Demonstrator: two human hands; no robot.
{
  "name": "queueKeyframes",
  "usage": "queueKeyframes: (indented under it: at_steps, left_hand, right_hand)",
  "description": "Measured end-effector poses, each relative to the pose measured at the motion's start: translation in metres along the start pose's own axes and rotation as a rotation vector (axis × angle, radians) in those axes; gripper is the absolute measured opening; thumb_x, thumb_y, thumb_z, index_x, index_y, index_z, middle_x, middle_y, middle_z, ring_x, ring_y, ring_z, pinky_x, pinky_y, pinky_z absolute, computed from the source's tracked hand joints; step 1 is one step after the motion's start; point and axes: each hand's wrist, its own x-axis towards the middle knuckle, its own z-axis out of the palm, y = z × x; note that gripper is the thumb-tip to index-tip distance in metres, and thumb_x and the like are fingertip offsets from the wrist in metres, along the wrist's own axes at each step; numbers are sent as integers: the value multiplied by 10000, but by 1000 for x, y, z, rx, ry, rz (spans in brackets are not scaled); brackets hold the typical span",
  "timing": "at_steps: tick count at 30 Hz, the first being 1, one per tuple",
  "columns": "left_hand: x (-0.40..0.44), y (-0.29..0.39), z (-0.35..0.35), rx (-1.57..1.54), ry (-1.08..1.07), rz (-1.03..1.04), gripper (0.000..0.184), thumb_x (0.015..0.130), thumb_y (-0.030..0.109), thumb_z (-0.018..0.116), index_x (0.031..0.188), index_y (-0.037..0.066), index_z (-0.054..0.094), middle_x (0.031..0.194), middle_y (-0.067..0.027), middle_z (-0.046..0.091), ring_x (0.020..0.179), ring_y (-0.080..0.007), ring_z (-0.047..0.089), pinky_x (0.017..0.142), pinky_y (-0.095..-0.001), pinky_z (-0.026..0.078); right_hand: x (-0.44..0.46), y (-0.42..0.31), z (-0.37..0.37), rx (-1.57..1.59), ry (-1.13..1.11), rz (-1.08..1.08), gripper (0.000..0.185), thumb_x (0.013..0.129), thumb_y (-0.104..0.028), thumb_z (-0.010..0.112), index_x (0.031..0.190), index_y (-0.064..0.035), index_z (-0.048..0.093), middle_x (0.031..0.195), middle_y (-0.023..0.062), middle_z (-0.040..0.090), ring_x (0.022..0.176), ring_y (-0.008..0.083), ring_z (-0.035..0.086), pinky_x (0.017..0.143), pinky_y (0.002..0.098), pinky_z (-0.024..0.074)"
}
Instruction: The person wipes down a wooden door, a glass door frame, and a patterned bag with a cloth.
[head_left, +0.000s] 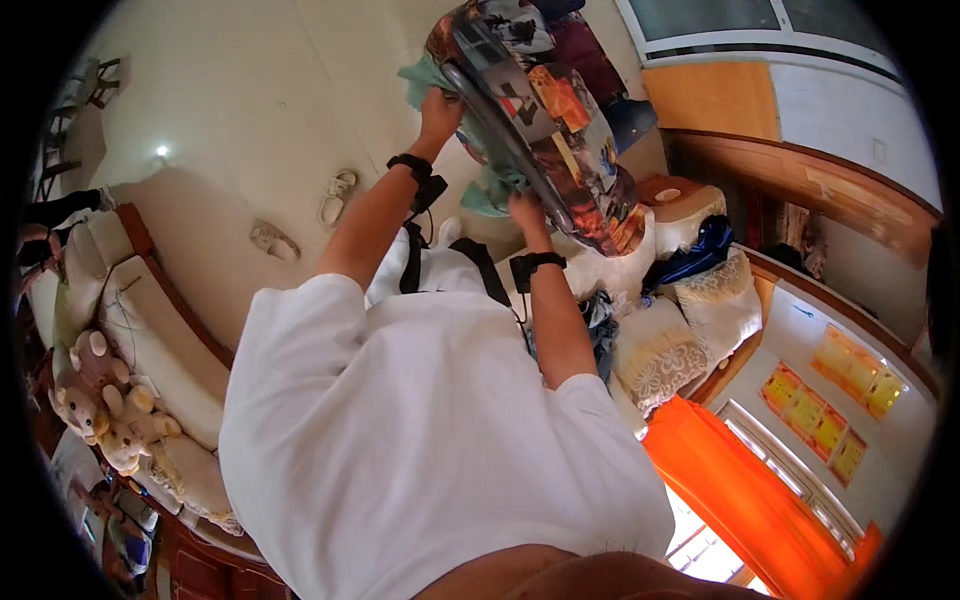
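A large suitcase with a colourful picture print (570, 120) and a dark edge band stands in front of me. My left hand (440, 115) is closed on a pale green cloth (425, 80) at the suitcase's near edge, toward its upper left end. Lower down, my right hand (527, 212) grips more of the green cloth beside the same dark edge. The cloth runs along the near side between the two hands, partly behind the edge. Fingertips of both hands are partly hidden.
Two light shoes (338, 197) lie on the tiled floor to the left. A cream sofa (165, 340) with plush toys (120, 420) is at far left. Right of the suitcase are cushions (660, 350), a blue striped garment (692, 255) and an orange curtain (740, 500).
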Motion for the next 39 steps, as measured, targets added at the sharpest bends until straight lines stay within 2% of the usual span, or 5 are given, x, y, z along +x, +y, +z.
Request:
queueKeyframes:
  at_steps: [9, 18, 28, 31, 39]
  left_hand:
    - [-34, 17, 27, 47, 123, -291, 241, 828, 144, 611, 966, -51, 580, 913, -215, 670, 846, -368, 651, 775, -448, 499]
    - [-100, 68, 0, -600, -147, -430, 354, 978, 220, 484, 1299, 103, 389, 1265, -78, 501, 1117, -232, 532, 928, -415, 451]
    - [-152, 108, 57, -436, -105, -323, 570, 922, 135, 559, 1399, 75, 253, 1375, -192, 412, 1246, -306, 429, 990, -370, 388]
    - [-148, 83, 63, -67, -131, 2, 488, 897, 145, 583, 1310, -23, 384, 1254, -280, 503, 1163, -422, 501, 974, -431, 402]
    - [-115, 103, 51, 319, -55, -54, 505, 895, 198, 539, 1316, -7, 351, 1164, -371, 519, 1045, -531, 509, 871, -561, 428]
  right_hand:
    - [-48, 8, -39, 64, -101, -25, 522, 861, -211, 513, 1249, 130, 440, 994, 396, 578, 996, 491, 572, 878, 535, 451]
    - [-95, 43, -159, 327, -209, -296, 456, 800, -110, 551, 1251, -45, 533, 1085, 328, 594, 974, 480, 585, 855, 500, 488]
    - [-67, 67, -162, 328, -123, -672, 734, 727, 15, 615, 1405, -197, 431, 1367, 261, 429, 1249, 420, 435, 1007, 443, 420]
    - [-58, 52, -159, 337, -151, -681, 719, 766, -40, 629, 1429, -188, 392, 1388, 260, 407, 1269, 415, 417, 1023, 446, 406]
    - [-30, -9, -151, 251, -182, -797, 723, 818, -214, 647, 1435, -24, 322, 1397, 339, 333, 1288, 461, 373, 1062, 451, 359]
